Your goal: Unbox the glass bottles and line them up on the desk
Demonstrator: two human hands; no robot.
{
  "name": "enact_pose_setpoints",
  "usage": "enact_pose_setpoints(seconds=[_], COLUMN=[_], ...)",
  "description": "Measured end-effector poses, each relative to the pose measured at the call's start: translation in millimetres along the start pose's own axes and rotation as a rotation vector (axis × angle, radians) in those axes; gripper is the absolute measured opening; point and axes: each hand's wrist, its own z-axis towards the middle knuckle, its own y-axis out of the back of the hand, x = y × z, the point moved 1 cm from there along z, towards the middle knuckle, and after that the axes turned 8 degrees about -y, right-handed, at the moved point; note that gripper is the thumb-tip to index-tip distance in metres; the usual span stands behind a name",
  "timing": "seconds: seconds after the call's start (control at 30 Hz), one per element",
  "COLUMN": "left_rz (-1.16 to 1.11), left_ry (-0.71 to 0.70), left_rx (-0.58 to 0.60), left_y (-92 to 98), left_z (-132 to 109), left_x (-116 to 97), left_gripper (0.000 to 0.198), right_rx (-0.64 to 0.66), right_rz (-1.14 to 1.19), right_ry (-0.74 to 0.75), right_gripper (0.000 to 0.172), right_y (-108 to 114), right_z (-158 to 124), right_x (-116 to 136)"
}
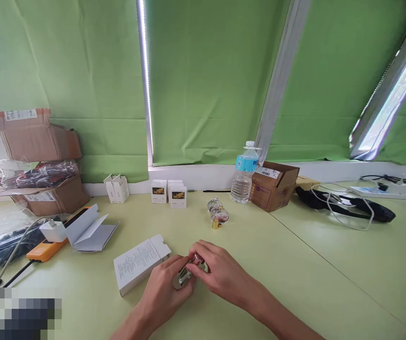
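Note:
My left hand (167,289) and my right hand (217,270) meet low in the middle of the view, just above the table. Between them is a small shiny, silvery rounded object (183,277), partly covered by fingers, so its exact kind does not show. The left fingers wrap around its body, while the right thumb and fingers pinch its upper end. Beside my left hand lies a white printed carton (141,264), its end flap up. Farther back, several shiny rounded pieces (219,211) rest near a small gold-coloured cylinder (215,224).
Small white boxes (159,192) line the back, left of a water bottle (241,182) and an open cardboard box (273,186). At left are an unfolded white box (92,232), an orange power strip (47,249) and stacked cartons (39,141). A black strap-like item (351,208) with a cable lies right.

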Motion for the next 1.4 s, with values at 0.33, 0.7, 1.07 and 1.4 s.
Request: enact_pose_setpoints(seconds=[0.33,0.7,1.07,1.4], left_rz=[-0.12,-0.085,-0.043,-0.054], left_ry=[0.017,0.055,0.146,0.178], left_rx=[0.042,0.063,-0.059,-0.078], left_y=[9.6,11.0,13.1,12.8], left_z=[2.2,1.2,3.0,1.7], left_x=[-2.7,0.7,21.7,26.8], left_gripper=[0.027,0.03,0.029,0.029], right_rx=[-0.053,-0.209,-0.068,0.22], right_rz=[0.16,0.25,0.232,-0.012], right_ry=[-0.017,0.013,-0.016,0.046], right_gripper=[0.027,0.029,0.012,0.021], right_y=[-0.5,3.6,10.0,-17.1], right_z=[1.1,4.7,4.6,-4.2], right_x=[-1.6,-6.2,-7.8,-13.9])
